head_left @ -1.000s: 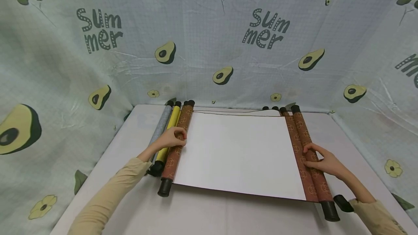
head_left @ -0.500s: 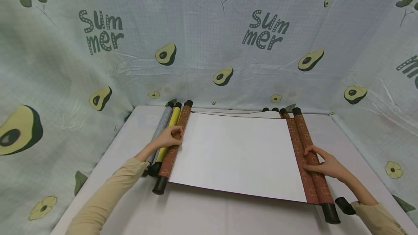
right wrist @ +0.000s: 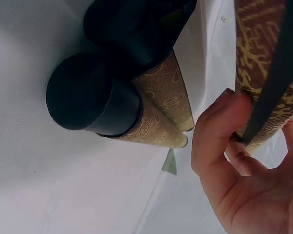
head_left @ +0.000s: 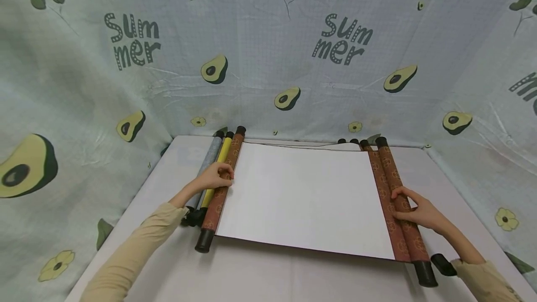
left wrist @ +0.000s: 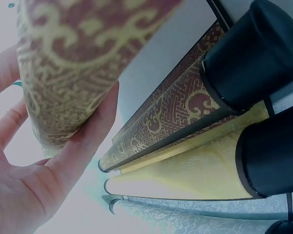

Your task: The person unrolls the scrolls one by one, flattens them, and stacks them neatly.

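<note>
A wide scroll with a white sheet [head_left: 302,199] is spread between two reddish-brown patterned rolls with black end caps. My left hand [head_left: 211,177] grips the left roll [head_left: 213,211], thumb and fingers curled around its middle. On the other side, my right hand [head_left: 421,212] holds the right roll [head_left: 413,239] the same way. The sheet's near edge hangs off the table, with shadow beneath it. In the left wrist view, the held brown roll [left wrist: 78,78] is raised above another brown roll [left wrist: 171,114]. In the right wrist view, fingers wrap the patterned roll [right wrist: 263,53].
A yellow roll [head_left: 224,149] and a grey-blue roll [head_left: 209,157] lie left of the scroll. Black end caps [head_left: 354,141] show behind the sheet's far right. More brown rolls [right wrist: 151,114] rest on the white table [head_left: 260,274]. A printed cloth [head_left: 251,59] hangs behind.
My left hand and the left roll have shifted slightly left, widening the white sheet a little. The right hand and its roll have barely moved.
</note>
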Demonstrator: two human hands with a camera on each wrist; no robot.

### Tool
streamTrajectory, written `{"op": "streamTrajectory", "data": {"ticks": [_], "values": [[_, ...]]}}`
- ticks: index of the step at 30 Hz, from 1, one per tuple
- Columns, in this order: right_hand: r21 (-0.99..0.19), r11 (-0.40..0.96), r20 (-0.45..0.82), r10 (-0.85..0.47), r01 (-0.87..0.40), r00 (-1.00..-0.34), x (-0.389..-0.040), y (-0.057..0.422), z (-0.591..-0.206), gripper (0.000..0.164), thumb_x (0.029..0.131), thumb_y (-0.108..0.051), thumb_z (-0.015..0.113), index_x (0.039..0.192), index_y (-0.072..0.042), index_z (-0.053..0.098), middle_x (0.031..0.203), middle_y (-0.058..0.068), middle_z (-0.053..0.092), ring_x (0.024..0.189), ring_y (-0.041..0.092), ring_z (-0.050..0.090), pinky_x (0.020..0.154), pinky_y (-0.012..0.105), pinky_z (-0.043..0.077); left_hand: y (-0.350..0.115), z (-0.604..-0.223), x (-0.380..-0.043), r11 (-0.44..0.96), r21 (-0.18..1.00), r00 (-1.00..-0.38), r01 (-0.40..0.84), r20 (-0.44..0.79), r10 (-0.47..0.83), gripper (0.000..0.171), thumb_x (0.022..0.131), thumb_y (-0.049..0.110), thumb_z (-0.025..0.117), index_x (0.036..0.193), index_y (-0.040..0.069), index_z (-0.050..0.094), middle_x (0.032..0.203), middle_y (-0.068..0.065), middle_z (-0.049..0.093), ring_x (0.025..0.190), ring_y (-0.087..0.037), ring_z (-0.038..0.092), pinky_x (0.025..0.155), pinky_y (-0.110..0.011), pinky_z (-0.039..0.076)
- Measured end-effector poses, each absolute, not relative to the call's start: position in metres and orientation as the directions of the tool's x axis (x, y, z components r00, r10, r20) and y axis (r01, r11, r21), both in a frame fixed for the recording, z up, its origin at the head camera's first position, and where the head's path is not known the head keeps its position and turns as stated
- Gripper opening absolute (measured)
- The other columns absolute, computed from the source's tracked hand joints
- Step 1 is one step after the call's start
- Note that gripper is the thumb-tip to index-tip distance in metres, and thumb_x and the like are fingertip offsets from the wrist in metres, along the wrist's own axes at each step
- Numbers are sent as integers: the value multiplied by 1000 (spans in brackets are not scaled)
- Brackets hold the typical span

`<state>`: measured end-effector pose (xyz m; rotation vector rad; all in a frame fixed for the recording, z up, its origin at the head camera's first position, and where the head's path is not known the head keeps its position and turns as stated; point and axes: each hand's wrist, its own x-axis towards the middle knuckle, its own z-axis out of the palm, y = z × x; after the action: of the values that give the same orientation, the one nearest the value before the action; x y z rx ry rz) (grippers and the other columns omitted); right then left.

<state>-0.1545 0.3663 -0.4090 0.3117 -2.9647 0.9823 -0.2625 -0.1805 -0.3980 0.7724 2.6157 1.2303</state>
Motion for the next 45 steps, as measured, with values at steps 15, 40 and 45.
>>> {"op": "streamTrajectory", "data": {"ticks": [15, 40, 45], "values": [[-595, 781, 95, -166, -190, -981, -153, 379, -416, 43, 76, -27, 69, 111, -12, 50, 108, -17, 44, 91, -15, 38, 65, 30, 47, -181, -394, -261, 530, 774, -864, 346, 42, 502, 21, 72, 1, 67, 88, -5, 56, 83, -20, 56, 64, -16, 40, 60, -28, 35], [-582, 798, 77, -139, -157, -987, -152, 385, -416, 41, 76, -30, 69, 106, -11, 49, 102, -12, 44, 87, -9, 37, 59, 26, 43, -187, -395, -265, 550, 755, -866, 357, 47, 498, 21, 67, 7, 74, 77, 0, 57, 69, -5, 52, 59, -14, 36, 58, -28, 33], [-615, 775, 45, -153, -148, -987, -151, 384, -415, 46, 74, -28, 71, 108, -11, 45, 105, -3, 40, 72, 4, 44, 51, 25, 40, -190, -394, -267, 533, 769, -863, 351, 46, 503, 18, 69, 2, 70, 77, 0, 54, 69, -6, 50, 61, -15, 35, 59, -28, 32]]}}
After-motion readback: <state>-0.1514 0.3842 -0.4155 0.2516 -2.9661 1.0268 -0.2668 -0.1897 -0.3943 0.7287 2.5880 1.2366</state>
